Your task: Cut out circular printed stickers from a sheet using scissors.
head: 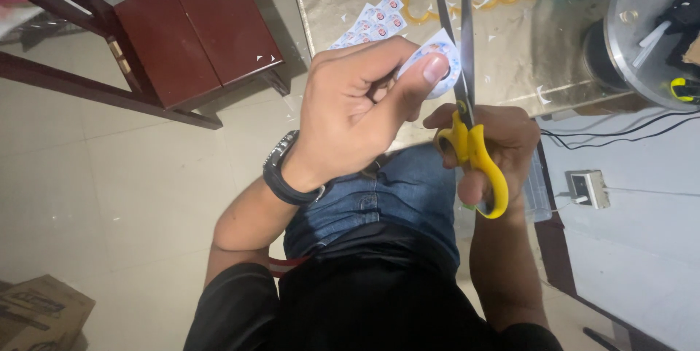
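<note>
The left hand (357,114) pinches a small round white printed paper sticker (437,59) between thumb and fingers, held above the lap; just to its right, touching its edge, run the near-closed long blades of yellow-handled steel scissors (467,125), pointing away; the right hand (488,150) grips their loops.

Scissors (467,103): bare metal blades, glossy yellow plastic handles. Round sticker (443,56) w/ glossy paper. Far table (525,45) shiny gold foil. Left stool (197,26) lacquered dark-red wood. Wristwatch (281,172) matt black.
</note>
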